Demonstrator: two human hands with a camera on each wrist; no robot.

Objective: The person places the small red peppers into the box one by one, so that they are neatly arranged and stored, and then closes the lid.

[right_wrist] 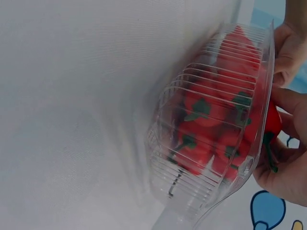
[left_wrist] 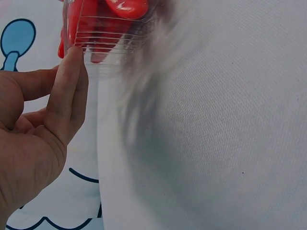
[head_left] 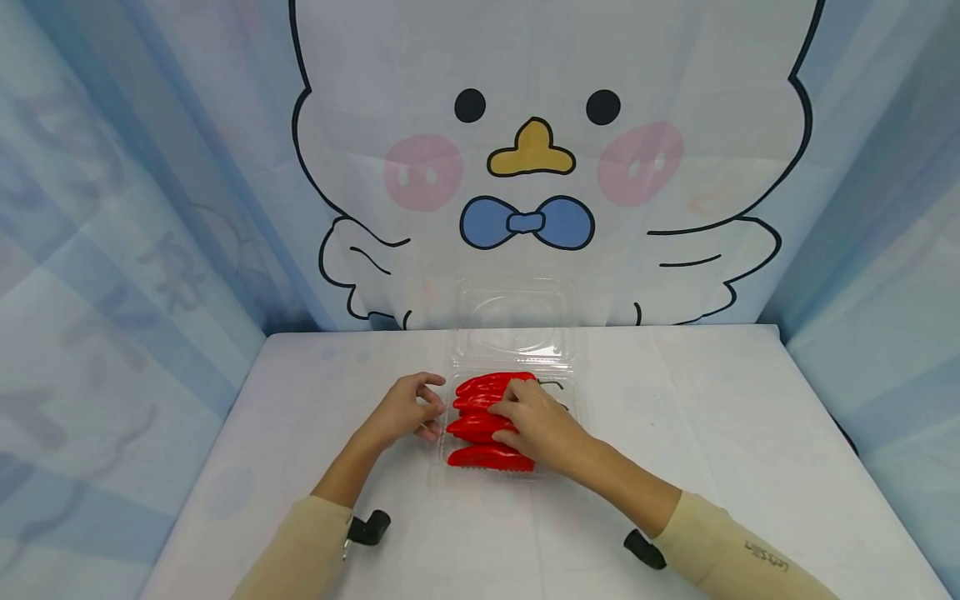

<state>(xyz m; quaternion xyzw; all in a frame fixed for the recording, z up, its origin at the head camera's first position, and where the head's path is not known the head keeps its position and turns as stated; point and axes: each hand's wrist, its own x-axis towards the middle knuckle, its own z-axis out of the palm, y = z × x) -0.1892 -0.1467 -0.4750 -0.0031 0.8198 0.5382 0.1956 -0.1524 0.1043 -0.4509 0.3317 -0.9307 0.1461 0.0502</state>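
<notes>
Several glossy red peppers [head_left: 489, 457] lie side by side in a clear plastic box [right_wrist: 160, 115], their green stems toward its right end. My right hand [head_left: 542, 421] reaches over the box from the right. In the right wrist view its thumb and fingers grip a red pepper [right_wrist: 272, 122] at the top of the pile, above the rim, with the stem hanging down. At the box's left end is my left hand [head_left: 411, 410], its fingers extended. The left wrist view has its fingertips against the ribbed side wall [left_wrist: 108, 40], holding nothing between them.
The box's clear lid [head_left: 517, 343] is folded back toward the cartoon curtain [head_left: 525, 275]. A white cloth covers the table [head_left: 675, 400]. Black wrist mounts [head_left: 369, 527] show by both beige sleeves [head_left: 303, 542].
</notes>
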